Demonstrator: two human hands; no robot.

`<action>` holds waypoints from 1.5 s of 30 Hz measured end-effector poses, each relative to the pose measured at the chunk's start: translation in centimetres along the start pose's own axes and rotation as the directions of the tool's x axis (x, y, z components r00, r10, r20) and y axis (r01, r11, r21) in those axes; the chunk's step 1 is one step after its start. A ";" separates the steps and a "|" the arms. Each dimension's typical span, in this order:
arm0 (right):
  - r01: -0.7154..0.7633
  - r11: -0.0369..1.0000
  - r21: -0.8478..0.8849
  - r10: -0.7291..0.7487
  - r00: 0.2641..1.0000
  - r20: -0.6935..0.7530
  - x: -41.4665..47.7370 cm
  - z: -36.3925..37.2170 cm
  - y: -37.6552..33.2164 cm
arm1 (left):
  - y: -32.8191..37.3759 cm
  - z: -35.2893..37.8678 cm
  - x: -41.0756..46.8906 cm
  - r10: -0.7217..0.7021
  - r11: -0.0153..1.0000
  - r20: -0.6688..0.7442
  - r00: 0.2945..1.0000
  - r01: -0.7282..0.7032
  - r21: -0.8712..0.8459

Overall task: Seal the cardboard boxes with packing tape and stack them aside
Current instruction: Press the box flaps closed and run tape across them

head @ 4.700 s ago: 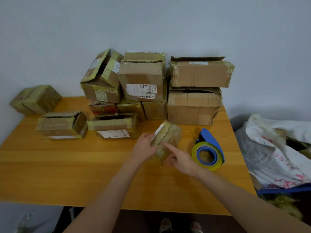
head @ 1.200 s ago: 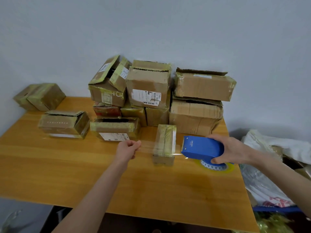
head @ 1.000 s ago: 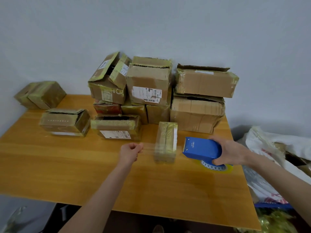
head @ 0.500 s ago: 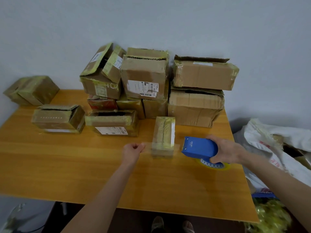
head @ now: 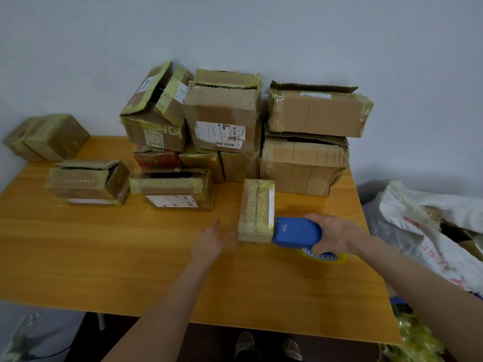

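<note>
At the near middle of the table [head: 104,257], in the head view, the small box [head: 257,210] sits just near of the stack [head: 224,118] by the wall. The right hand [head: 337,235] grips the blue dispenser [head: 296,232], whose front edge touches the box's right side; the tape roll [head: 324,256] shows beneath it. The left hand [head: 211,240] hovers just left of the box, fingers loose and holding nothing, though it is blurred, so a clear tape end on it may go unseen.

To seal well, I would steady the box with the left hand, keep the strip taut and centred on the seam, rub it flat down both sides, then tilt the dispenser so its teeth cut cleanly.

White lettering on the dispenser is too small to read surely. A shipping label [head: 222,134] in the stack carries a barcode and roughly "07 P80". The sack [head: 431,231] at far right bears red characters.
</note>
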State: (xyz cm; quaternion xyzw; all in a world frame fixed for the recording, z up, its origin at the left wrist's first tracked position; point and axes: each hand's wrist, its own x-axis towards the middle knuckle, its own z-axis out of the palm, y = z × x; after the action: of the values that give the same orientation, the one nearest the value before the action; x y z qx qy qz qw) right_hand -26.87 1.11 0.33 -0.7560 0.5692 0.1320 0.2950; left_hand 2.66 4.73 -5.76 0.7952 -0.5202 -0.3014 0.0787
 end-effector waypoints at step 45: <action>-0.234 0.086 0.968 0.376 0.908 0.186 1.3 3.8 3.0 | 4.8 2.8 -4.3 0.625 0.614 0.212 0.752 -0.640 0.461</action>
State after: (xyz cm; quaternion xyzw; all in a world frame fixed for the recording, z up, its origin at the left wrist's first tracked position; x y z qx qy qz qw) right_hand -28.74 1.83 -4.27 -0.2548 0.6764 -0.2498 0.6443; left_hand -3.86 6.92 -4.22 0.5472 -0.8276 -0.1182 -0.0399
